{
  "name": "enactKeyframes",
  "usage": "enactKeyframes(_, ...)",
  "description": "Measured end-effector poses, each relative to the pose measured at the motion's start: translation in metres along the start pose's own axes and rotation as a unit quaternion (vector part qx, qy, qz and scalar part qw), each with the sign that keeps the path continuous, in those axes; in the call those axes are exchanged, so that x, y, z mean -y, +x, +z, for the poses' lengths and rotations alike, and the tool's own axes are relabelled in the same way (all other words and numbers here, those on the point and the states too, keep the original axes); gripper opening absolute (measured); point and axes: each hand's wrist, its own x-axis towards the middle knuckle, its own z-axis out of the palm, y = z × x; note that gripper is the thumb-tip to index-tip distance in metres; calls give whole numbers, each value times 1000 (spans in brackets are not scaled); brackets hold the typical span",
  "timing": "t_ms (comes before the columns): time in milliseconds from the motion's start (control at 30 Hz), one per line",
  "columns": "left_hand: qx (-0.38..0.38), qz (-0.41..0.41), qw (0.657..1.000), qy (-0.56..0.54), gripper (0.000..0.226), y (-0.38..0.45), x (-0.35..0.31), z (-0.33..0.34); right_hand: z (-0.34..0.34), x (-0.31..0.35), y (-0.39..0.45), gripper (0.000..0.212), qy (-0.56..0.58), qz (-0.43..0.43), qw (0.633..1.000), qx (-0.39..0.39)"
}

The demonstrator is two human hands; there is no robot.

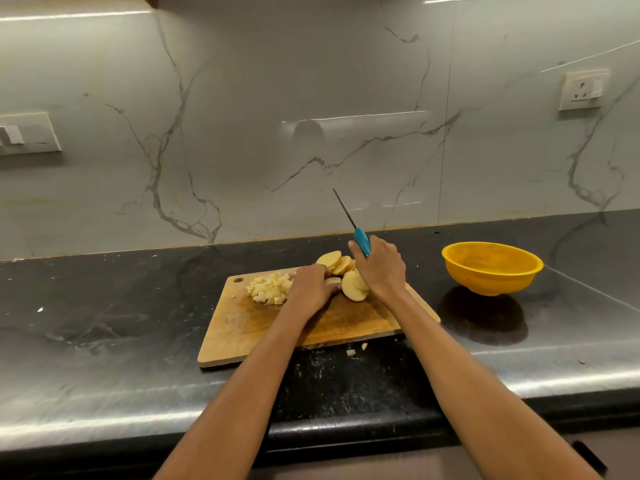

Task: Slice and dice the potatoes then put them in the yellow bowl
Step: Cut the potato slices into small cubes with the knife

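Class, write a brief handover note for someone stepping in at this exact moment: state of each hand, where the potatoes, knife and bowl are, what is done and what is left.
Right hand grips the blue-handled knife, blade raised and pointing up and away, not cutting.
Left hand rests on potato slices in the middle of the wooden cutting board.
Round potato slices lie between the hands; a diced pile sits on the board's left part.
Two stray cubes lie on the counter by the board's near edge.
Yellow bowl, right of the board, looks empty.
Done: slicing, some dicing. Left: dice the slices, move everything to the bowl.

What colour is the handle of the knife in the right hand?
Blue-teal, on the thin dark-bladed knife's handle gripped by the right hand; seen in the head view.
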Motion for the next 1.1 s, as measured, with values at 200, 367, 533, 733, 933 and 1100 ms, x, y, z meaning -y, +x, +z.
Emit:
enactKeyframes(200,-8,-23,995,-93,55,1,4,-10,-2,1,0,39,1,-8,1000,0)
enactKeyframes(367,-33,-12,993,-113,42,-2,13,-17,-4,2,-1,40,9,-1,1000,0)
enactKeyframes(533,-82,-20,983,-161,27,-9,20,-24,-9,4,-4,42,31,15,999,-7)
enactKeyframes(733,-28,-35,979,-200,33,-12,16,-15,-14,3,-10,39,35,20,999,0)
enactKeyframes(933,-92,9,974,-209,21,-6,12,-12,-13,1,-9,38,30,11,998,56)
enactKeyframes(1100,-110,-43,948,-295,20,5,9,-13,-9,1,-5,41,35,-12,993,110)
